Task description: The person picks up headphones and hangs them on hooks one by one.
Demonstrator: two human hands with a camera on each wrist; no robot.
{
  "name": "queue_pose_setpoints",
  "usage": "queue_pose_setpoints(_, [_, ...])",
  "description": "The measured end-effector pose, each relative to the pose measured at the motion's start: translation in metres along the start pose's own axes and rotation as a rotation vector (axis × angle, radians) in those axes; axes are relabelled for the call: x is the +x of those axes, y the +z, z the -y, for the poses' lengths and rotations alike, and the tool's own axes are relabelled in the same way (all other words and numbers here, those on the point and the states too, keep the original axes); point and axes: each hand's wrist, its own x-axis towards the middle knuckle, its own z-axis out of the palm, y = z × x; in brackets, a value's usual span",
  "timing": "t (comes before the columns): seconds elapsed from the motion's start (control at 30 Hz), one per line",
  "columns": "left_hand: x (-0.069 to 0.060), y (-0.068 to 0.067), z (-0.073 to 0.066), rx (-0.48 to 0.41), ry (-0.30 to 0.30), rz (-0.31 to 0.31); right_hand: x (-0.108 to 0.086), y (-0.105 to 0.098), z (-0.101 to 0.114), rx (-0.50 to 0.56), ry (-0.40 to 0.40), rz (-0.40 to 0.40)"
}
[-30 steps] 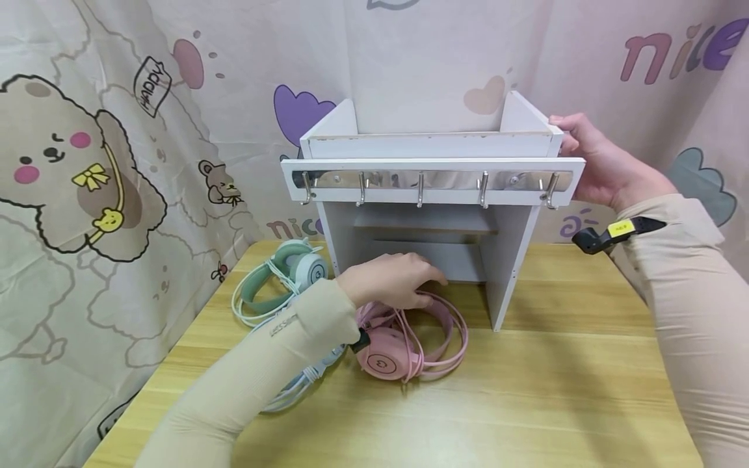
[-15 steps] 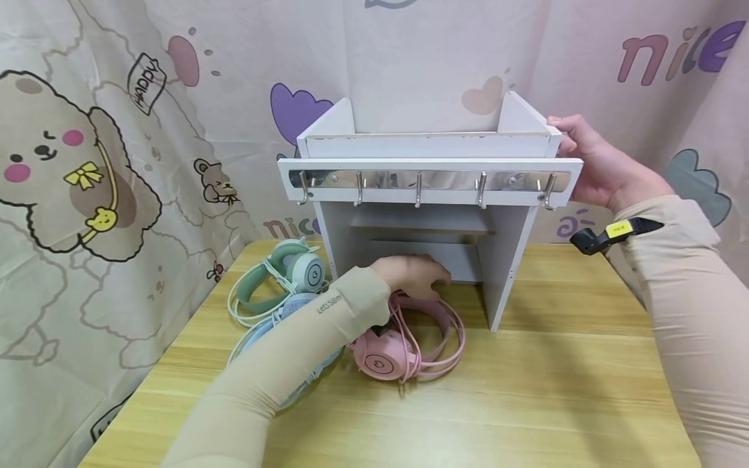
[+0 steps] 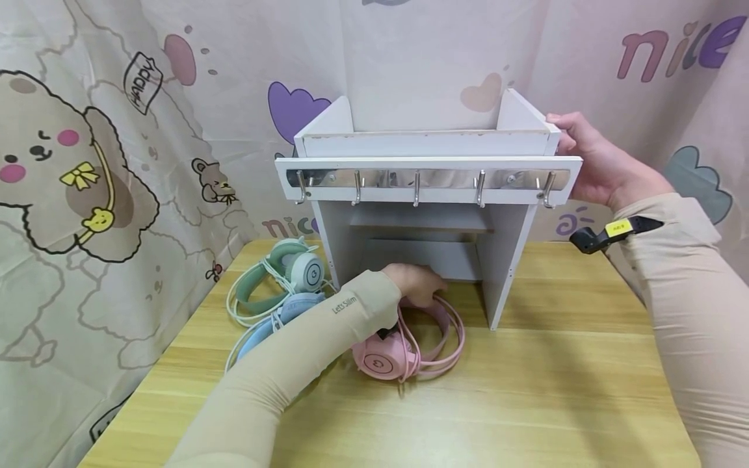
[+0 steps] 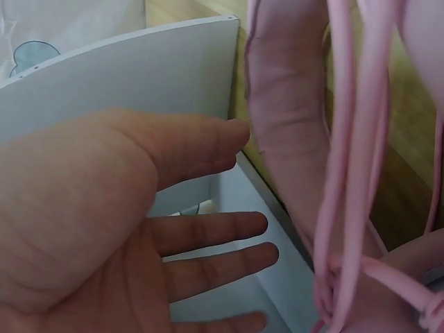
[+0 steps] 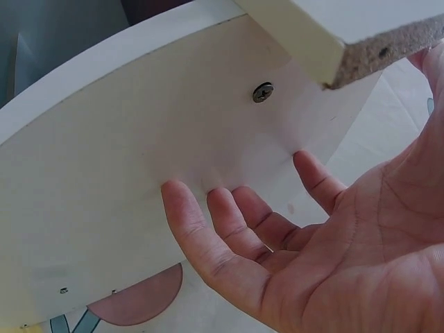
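Pink headset point(image 3: 380, 356) lies in front of white rack point(image 3: 427, 144); prob. light, soft band point(image 4: 284, 83) best held, not cord point(image 4: 357, 139). L hand point(image 3: 415, 285): fingers spread just beside band, no grip; R hand point(image 3: 608, 166): fingers part-open, touching rack's side.

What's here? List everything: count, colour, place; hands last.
Wood-grain table: one, yellow-brown, lower view.
Rectangular board shelf unit: one, white, on the table.
Curved metal hooks: five, silver, along its front.
Pink corded headphones: one, pink, at its opening.
Blue corded headphones: one, blue, left of pink, partly hidden.
Green corded headphones: one, green, beyond the blue.
Printed fabric backdrop: count unclear, pale, behind and left.
Black wrist devices: two, black, at the cuffs.
Fabric sleeves: two, beige, both arms.
Left hand: one, bare, near the pink headphones.
Right hand: one, bare, touching the shelf unit.
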Motion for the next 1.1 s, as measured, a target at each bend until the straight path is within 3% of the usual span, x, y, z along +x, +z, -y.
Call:
queue_pose_setpoints(0.2, [0.002, 0.004, 0.002, -0.016, -0.019, 0.007, 0.001, 0.004, 0.002, -0.007, -0.004, -0.001])
queue_pose_setpoints(0.43, [0.005, 0.008, 0.002, -0.006, 0.01, 0.018, 0.001, 0.005, 0.003, -0.018, 0.005, -0.019])
queue_pose_setpoints(0.77, [0.006, 0.011, 0.002, -0.032, -0.027, 0.056, -0.002, 0.002, 0.0, -0.005, 0.008, -0.027])
queue_pose_setpoints(1.1, [0.007, 0.011, 0.004, -0.025, -0.022, 0.045, -0.002, 0.003, 0.001, 0.003, 0.001, -0.02])
